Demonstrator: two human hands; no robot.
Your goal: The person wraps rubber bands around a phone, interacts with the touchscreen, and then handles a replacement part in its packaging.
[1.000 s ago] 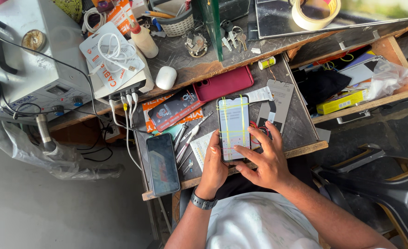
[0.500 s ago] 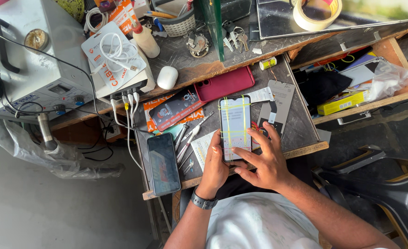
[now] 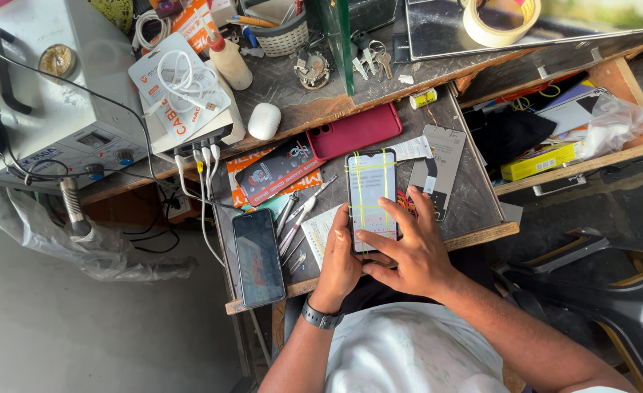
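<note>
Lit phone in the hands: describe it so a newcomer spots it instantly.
Start at the pull-out shelf under the cluttered bench. Near its front edge the left hand and right hand press on the lit phone. Unlike the dark phone to its left, its bright screen shows yellow lines.

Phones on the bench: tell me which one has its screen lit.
The phone held by both hands, left hand and right hand, shows a bright screen with yellow lines. The dark phone lying to its left is unlit.
</note>
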